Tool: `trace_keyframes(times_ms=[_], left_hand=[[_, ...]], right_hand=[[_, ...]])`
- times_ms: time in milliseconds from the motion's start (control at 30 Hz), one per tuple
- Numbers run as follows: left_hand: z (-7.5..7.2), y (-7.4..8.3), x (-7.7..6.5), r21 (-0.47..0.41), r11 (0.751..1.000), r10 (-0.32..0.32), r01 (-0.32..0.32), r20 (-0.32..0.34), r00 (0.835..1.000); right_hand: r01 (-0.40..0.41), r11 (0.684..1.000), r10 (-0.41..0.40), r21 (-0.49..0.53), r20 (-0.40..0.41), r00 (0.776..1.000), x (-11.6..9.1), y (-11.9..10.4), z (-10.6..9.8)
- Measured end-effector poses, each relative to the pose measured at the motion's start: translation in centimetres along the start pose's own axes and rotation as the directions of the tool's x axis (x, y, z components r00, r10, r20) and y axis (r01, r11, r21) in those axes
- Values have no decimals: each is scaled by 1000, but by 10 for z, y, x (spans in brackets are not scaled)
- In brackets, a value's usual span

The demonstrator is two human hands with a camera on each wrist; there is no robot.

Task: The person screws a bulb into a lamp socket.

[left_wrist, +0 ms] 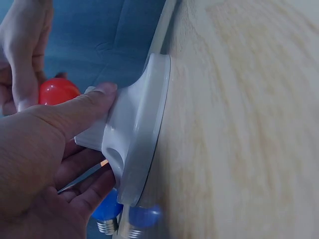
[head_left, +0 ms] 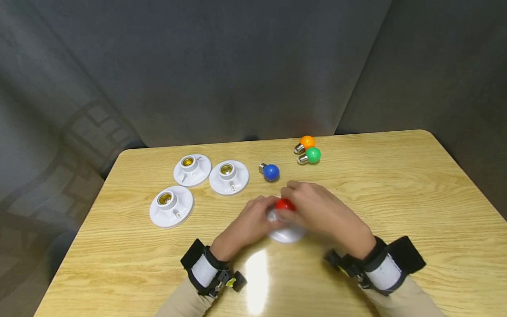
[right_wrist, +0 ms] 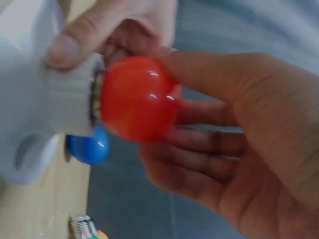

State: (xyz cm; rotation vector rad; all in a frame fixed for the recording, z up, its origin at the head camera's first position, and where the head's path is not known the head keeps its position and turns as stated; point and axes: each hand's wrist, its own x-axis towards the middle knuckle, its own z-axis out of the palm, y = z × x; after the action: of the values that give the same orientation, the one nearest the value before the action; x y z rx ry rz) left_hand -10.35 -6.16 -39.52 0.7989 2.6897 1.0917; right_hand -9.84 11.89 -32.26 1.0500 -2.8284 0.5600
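Observation:
A red light bulb (right_wrist: pixel 137 99) sits at the mouth of a white lamp holder (left_wrist: pixel 144 124), its metal base mostly inside the socket. My right hand (head_left: pixel 317 209) holds the bulb between thumb and fingers, as the right wrist view shows. With thumb and fingers around the socket collar, my left hand (head_left: pixel 253 220) grips the lamp holder, which rests on the table. In the head view the two hands cover much of the holder and part of the bulb.
Behind the hands lies a blue bulb (head_left: pixel 271 172). Farther back right are an orange bulb (head_left: pixel 307 141) and a green bulb (head_left: pixel 314 155). To the left stand three white lamp holders (head_left: pixel 180 215) with bare sockets. The wooden table (head_left: pixel 416 189) ends at a grey curtain (head_left: pixel 222 75).

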Motion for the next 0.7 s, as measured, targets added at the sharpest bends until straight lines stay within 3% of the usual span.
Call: trace_keyframes(times_ms=[200,333,400,467,700], left_hand=[[0,0,0,-1,1000,6,-6,-6,1000],[0,0,0,-2,1000,1,-1,-3,1000],[0,0,0,-4,1000,-3,3,-1,1000],[0,0,0,-6,1000,-5,5,0,1000],[0,0,0,-5,1000,-8,8,5,1000]], right_hand=[[-55,996,51,-76,-45,998,2,1,2],[35,998,-37,47,48,998,-3,4,-8],[82,988,-97,133,103,990,-5,5,-12],[112,981,-133,156,128,983,-6,6,-14],[-2,997,-6,79,99,995,-2,2,-6]])
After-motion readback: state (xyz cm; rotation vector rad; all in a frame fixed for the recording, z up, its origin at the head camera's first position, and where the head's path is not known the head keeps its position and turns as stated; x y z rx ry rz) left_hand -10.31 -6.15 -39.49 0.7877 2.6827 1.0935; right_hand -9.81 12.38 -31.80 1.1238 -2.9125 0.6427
